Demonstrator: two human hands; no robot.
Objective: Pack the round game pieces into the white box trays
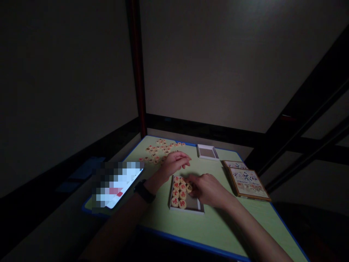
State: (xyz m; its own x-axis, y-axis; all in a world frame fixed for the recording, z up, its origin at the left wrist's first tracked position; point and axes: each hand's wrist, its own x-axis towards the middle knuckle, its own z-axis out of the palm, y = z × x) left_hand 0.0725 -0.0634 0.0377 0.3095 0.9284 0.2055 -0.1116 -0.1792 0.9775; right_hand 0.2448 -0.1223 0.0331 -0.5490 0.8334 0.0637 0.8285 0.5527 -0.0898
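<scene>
A shallow white box (pixel 201 210) on the green table holds two columns of round wooden pieces (pixel 182 195) with red characters. At its right side, my right hand (pixel 205 187) has its fingers closed around a round piece (pixel 189 188) with a dark character. My left hand (pixel 177 162), with a dark watch on the wrist, hovers beyond the box; its fingers are curled together, and anything inside them is hidden. Many loose round pieces (pixel 154 154) lie scattered behind and to the left of that hand.
An empty white tray (pixel 208 152) lies at the back. Two illustrated box lids (pixel 251 182) overlap at the right. A lit, partly blurred tablet or phone (pixel 124 189) is at the left. Blue edging (pixel 174 238) borders the table, with walls behind it.
</scene>
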